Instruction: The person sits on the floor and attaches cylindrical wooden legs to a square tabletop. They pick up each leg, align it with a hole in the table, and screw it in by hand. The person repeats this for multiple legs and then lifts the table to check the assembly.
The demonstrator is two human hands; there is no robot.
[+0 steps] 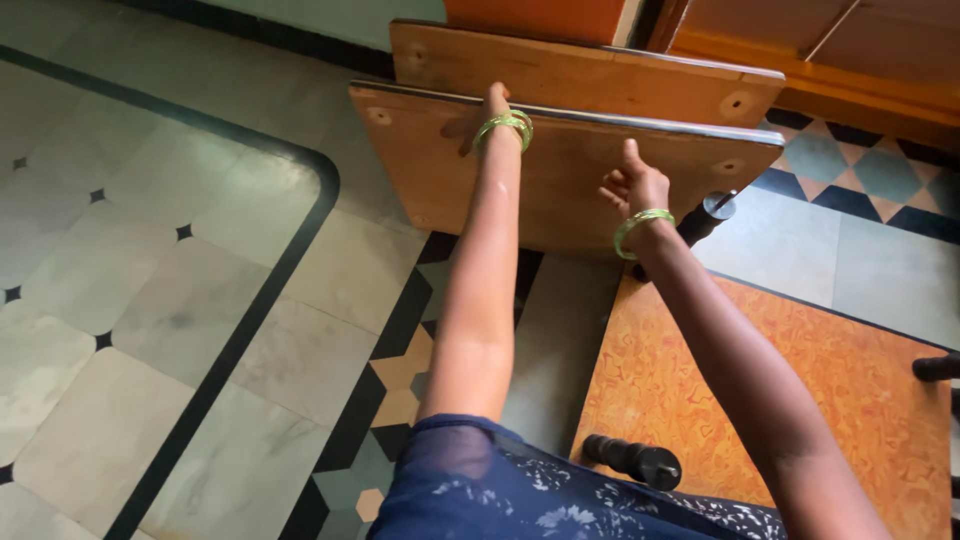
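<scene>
Tiled floor (150, 300), orange patterned board (800, 400) lying flat, wooden panels (560, 190) standing on edge

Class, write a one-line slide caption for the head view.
Left hand on a tilted wooden board, right hand against its face, above tiled floor.

Open passage: tiled floor (150, 300) to the left, bare and wide. Narrow grey strip between the arms, bounded by the orange patterned board (780, 400). Obstacles: two upright wooden boards (560, 170) ahead, close together; black legs (632, 460) on the patterned board; wooden furniture (860, 60) at the far right.
</scene>
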